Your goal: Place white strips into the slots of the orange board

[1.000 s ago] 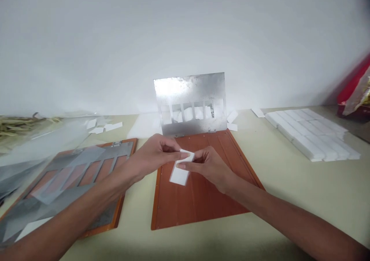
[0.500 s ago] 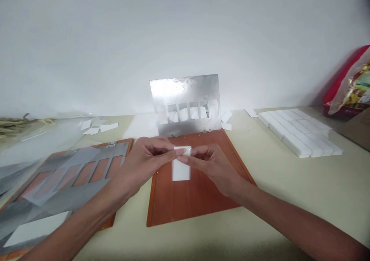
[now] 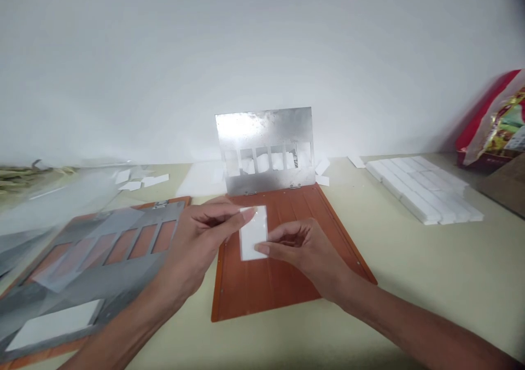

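Observation:
A white rectangular foam pad lies lengthwise on an orange-brown wooden board, slightly tilted. My left hand pinches its upper left corner between fingertips and thumb. My right hand sits lower, one fingertip at the pad's lower left edge and the other fingers curled beside it. The pad's top corner is partly hidden by my left fingers. A perforated metal plate stands hinged upright at the board's far end, with white pieces showing through its row of rectangular slots.
To the left lies a second wooden board under a slotted metal plate, partly covered by clear plastic. Loose white pieces lie behind it. Stacked white foam bars and a red printed bag stand at the right.
My hands have drawn apart, with my right hand sliding down toward the pad's lower edge. My left hand has dropped slightly, and the pad now tilts a little.

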Demonstrator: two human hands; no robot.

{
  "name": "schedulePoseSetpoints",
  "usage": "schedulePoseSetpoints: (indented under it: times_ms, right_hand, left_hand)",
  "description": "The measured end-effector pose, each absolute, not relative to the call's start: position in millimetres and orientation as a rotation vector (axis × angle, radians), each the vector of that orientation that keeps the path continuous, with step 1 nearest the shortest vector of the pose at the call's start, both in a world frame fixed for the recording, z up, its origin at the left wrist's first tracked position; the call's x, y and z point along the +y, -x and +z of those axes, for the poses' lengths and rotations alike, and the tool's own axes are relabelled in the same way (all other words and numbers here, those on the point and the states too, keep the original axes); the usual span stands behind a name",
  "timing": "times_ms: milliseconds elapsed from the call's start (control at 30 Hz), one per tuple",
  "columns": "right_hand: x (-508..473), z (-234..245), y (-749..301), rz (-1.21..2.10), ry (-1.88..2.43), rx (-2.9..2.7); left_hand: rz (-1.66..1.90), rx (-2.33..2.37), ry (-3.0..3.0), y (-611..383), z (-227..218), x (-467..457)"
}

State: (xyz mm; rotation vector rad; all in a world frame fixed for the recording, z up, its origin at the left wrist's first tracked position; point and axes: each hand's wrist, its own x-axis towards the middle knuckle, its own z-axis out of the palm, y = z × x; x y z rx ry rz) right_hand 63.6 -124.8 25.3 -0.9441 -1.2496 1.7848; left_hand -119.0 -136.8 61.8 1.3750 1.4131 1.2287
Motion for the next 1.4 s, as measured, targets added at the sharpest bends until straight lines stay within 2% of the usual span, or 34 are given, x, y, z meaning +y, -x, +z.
schedulePoseSetpoints:
  times_ms: [267,667,833,1067,1400]
  right_hand:
    - [-111.3,39.3,-59.3,1.621,0.869,-1.411]
    - [-118.9,17.2,-48.1,1.687,0.878,-1.336]
    - [-106.6,7.9,-45.9,1.625,0.909,-1.337]
    - [-107.1,-4.5,-44.6,1.72,0.922,-1.607]
    - [-103.7,-0.9,-50.4,1.886,0.839,-1.633]
  left_hand:
    - [1.331,1.43,-1.356,118.9,52.9,-144.3]
    - [1.603,1.253,-0.8,121.1,17.7,-167.4]
    - [1.398,1.416,-0.842,130.9,-6.1,-182.4]
    - [1.219,1.4,-1.042,137.8,-19.0,-187.2]
    - [1.267,1.526,-1.002,138.3,-24.1,-191.7]
